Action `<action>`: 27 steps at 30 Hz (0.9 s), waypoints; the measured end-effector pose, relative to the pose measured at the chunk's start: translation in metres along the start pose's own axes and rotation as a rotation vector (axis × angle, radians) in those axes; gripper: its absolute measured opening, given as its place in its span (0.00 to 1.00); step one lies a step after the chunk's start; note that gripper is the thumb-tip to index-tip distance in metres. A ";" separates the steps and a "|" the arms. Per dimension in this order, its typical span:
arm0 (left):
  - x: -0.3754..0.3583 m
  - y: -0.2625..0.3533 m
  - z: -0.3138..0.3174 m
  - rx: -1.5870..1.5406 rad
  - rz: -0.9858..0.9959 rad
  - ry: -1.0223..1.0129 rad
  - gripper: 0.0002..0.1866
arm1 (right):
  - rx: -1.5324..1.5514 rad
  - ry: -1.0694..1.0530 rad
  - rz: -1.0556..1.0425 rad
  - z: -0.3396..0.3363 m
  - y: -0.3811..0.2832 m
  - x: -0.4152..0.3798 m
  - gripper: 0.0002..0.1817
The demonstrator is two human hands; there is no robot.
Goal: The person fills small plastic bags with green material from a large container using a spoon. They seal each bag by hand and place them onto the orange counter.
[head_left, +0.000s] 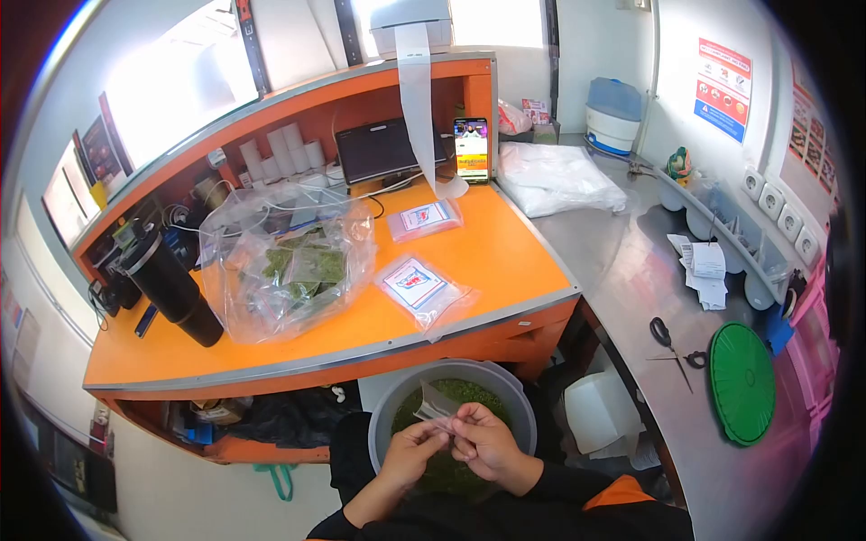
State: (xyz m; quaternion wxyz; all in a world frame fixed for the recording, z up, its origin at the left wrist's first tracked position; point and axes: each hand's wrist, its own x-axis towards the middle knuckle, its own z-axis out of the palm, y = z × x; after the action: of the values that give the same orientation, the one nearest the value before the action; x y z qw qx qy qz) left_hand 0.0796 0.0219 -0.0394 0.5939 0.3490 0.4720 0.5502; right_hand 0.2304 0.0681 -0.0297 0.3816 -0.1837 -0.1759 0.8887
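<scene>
My left hand and my right hand are close together, with fingers pinched on a small clear plastic bag. Its upper end sticks out above my fingers; I cannot make out anything inside it. Below is a grey tub, holding finely chopped green stuff. On the orange desk ahead, a large clear bag lies open, with small packets of the green stuff inside. Two packs of clear bags with printed labels, a nearer pack and a farther pack, lie beside it.
A black tumbler stands on the desk's left. A phone leans upright near a monitor. On the steel counter at right are scissors, a green lid and a white plastic bundle. The desk's front edge lies just beyond the tub.
</scene>
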 end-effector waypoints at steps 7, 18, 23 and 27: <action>-0.005 0.004 -0.006 0.316 0.190 0.014 0.06 | -0.393 0.181 -0.172 -0.002 0.001 0.004 0.07; -0.016 0.029 -0.010 0.943 0.350 -0.361 0.07 | -1.410 -0.257 -0.083 0.001 -0.019 -0.007 0.12; -0.021 0.016 -0.005 1.015 0.485 0.075 0.07 | -1.658 -0.189 -0.208 -0.001 -0.019 -0.006 0.11; -0.020 0.039 -0.005 1.165 0.451 0.117 0.07 | -1.751 -0.099 -0.504 0.022 -0.019 -0.017 0.06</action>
State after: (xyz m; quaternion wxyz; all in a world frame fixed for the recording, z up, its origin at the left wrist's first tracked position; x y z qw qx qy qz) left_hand 0.0631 0.0072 -0.0008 0.1484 0.6756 0.6410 0.3325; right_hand 0.2428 0.0642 0.0010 0.2805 -0.3253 -0.8386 0.3351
